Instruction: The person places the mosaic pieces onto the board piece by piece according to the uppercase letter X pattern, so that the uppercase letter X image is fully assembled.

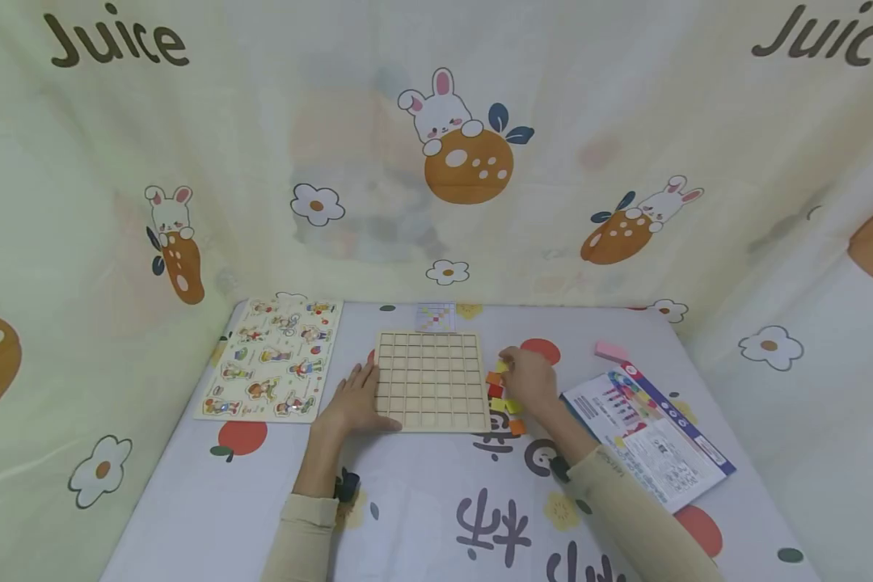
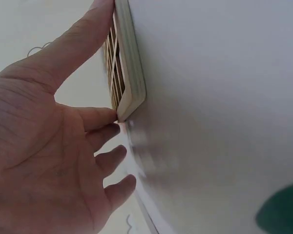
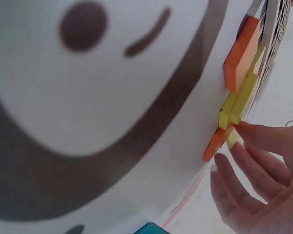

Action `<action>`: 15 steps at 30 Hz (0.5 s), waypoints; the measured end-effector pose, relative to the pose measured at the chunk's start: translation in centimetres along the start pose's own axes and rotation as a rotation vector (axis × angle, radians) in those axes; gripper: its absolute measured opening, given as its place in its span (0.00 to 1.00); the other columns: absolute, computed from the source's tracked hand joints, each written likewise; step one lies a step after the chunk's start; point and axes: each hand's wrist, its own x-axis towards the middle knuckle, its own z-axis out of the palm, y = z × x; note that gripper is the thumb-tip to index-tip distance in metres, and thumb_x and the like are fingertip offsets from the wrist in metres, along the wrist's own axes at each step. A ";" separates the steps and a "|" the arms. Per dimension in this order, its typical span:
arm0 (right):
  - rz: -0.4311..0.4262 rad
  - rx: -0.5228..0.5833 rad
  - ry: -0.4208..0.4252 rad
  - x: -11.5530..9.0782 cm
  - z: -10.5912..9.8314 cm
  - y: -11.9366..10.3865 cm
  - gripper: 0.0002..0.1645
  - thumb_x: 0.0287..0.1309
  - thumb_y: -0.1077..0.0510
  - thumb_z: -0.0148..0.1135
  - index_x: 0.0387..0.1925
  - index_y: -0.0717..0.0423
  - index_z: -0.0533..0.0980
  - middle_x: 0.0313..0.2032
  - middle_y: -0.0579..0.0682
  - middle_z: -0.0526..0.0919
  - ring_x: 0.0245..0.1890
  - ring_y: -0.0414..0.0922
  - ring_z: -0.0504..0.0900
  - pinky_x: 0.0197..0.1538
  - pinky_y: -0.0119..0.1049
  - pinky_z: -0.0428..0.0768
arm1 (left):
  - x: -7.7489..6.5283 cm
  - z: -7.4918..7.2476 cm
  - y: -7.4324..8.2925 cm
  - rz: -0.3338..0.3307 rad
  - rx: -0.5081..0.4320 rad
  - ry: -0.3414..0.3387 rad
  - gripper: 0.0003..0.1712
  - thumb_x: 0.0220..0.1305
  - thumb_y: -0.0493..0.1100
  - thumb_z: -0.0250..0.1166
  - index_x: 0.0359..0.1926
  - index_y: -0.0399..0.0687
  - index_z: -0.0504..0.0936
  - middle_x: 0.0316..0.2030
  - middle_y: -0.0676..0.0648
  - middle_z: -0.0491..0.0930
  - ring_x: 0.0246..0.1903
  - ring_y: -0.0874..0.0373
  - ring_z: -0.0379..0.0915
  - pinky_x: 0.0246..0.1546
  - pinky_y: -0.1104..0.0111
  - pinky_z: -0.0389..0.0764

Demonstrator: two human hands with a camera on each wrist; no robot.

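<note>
A wooden grid board (image 1: 432, 381) lies flat on the table. My left hand (image 1: 352, 406) rests at its near left corner, fingers extended along the left side and thumb on the front edge; the left wrist view shows the thumb and index fingertip touching the frame. Beside the board's right edge is a loose group of small square tiles, among them a red tile (image 1: 495, 391) and an orange tile (image 3: 242, 56). My right hand (image 1: 533, 383) is at the far end of this group, where thumb and fingertips pinch a yellow tile (image 3: 233, 138), partly hidden by the fingers.
A picture puzzle board (image 1: 269, 360) lies to the left. Behind the grid board is a small pattern card (image 1: 436, 317). To the right lie a printed box (image 1: 647, 436) and a pink block (image 1: 611, 351). Patterned curtains (image 1: 364, 145) enclose the table at the back and sides.
</note>
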 end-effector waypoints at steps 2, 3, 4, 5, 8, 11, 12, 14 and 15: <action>-0.004 0.022 0.013 0.3 0.1 0.3 0.23 0.61 0.62 0.72 0.58 0.54 0.82 0.51 0.54 0.87 0.40 0.50 0.82 0.41 0.42 0.83 | 0.2 0.1 -0.2 0.010 0.012 0.003 0.73 0.49 0.62 0.82 0.82 0.33 0.49 0.83 0.36 0.43 0.82 0.37 0.36 0.79 0.42 0.46; -0.003 0.034 0.015 0.4 0.1 0.5 0.22 0.61 0.62 0.72 0.57 0.54 0.82 0.50 0.54 0.87 0.41 0.50 0.82 0.43 0.44 0.84 | 0.2 0.1 -0.2 0.015 0.017 0.001 0.73 0.49 0.62 0.82 0.82 0.33 0.49 0.83 0.36 0.43 0.81 0.37 0.36 0.79 0.41 0.46; -0.007 0.040 0.020 0.5 0.2 0.8 0.22 0.61 0.62 0.73 0.57 0.54 0.82 0.49 0.53 0.87 0.41 0.51 0.82 0.45 0.45 0.84 | 0.4 0.2 -0.2 0.019 0.026 0.000 0.74 0.49 0.62 0.82 0.82 0.33 0.49 0.83 0.37 0.43 0.81 0.37 0.36 0.79 0.42 0.46; -0.014 0.048 0.026 0.6 0.3 1.2 0.21 0.60 0.62 0.73 0.56 0.54 0.83 0.47 0.53 0.87 0.41 0.51 0.82 0.46 0.46 0.84 | 0.3 0.2 -0.2 0.023 0.034 -0.001 0.74 0.49 0.63 0.82 0.82 0.33 0.49 0.83 0.37 0.43 0.81 0.37 0.36 0.79 0.42 0.46; -0.016 0.084 0.039 1.0 0.3 1.9 0.20 0.59 0.62 0.73 0.54 0.53 0.84 0.43 0.52 0.87 0.40 0.51 0.83 0.47 0.47 0.84 | 0.1 -0.1 0.4 0.032 0.037 0.000 0.73 0.48 0.61 0.83 0.81 0.31 0.50 0.82 0.35 0.45 0.81 0.36 0.37 0.79 0.41 0.48; -0.020 0.121 0.047 1.2 0.0 2.0 0.20 0.58 0.63 0.74 0.53 0.53 0.84 0.41 0.52 0.87 0.39 0.50 0.84 0.46 0.46 0.84 | -0.1 -0.4 0.8 0.028 0.059 -0.002 0.73 0.48 0.60 0.83 0.81 0.31 0.51 0.82 0.35 0.46 0.81 0.36 0.38 0.79 0.41 0.47; -0.014 0.137 0.045 1.3 -0.1 1.8 0.19 0.59 0.63 0.73 0.53 0.53 0.84 0.41 0.51 0.88 0.40 0.50 0.84 0.46 0.46 0.84 | 0.0 -0.5 0.8 0.026 0.067 0.000 0.73 0.48 0.60 0.83 0.81 0.31 0.51 0.82 0.35 0.46 0.81 0.36 0.38 0.79 0.41 0.47; -0.009 0.166 0.042 1.6 -0.2 1.4 0.19 0.60 0.62 0.72 0.54 0.52 0.84 0.42 0.51 0.88 0.40 0.50 0.85 0.47 0.46 0.85 | -0.1 -0.7 0.8 0.017 0.085 0.004 0.73 0.48 0.62 0.83 0.81 0.32 0.52 0.82 0.36 0.47 0.81 0.36 0.38 0.79 0.40 0.45; -0.012 0.178 0.045 1.7 -0.3 1.2 0.19 0.60 0.62 0.72 0.54 0.52 0.84 0.42 0.51 0.88 0.40 0.50 0.85 0.47 0.46 0.85 | -0.1 -0.8 0.8 0.009 0.094 0.003 0.73 0.47 0.62 0.83 0.81 0.33 0.52 0.82 0.37 0.47 0.81 0.37 0.38 0.79 0.40 0.44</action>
